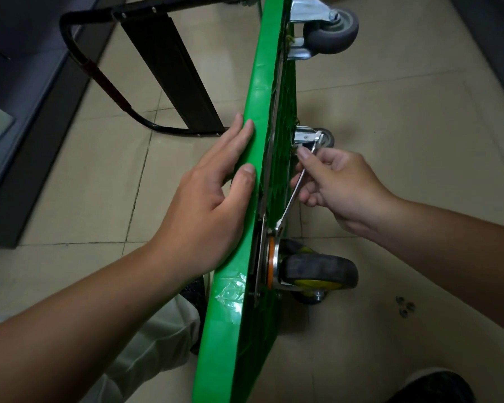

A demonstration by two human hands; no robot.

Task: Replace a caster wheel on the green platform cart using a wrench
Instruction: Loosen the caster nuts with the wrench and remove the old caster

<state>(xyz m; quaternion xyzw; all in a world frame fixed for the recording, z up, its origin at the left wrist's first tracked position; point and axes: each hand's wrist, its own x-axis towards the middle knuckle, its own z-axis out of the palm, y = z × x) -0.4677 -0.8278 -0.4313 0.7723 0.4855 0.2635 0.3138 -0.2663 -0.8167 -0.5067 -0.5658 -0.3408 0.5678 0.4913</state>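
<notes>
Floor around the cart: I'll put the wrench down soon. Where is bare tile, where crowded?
Bare tile: right of the green cart, between the grey caster and the right hand holding the wrench; left of it, between the handle and the left hand. Crowded by the black caster, where loose nuts lie.

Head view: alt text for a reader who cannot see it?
The right hand holds a wrench to the mount of a black caster on a green cart tipped on edge; the left hand presses flat on its deck.

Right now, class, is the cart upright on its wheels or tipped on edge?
Tipped on edge: the cart stands near vertical, casters pointing sideways, left hand pressed against it.
</notes>
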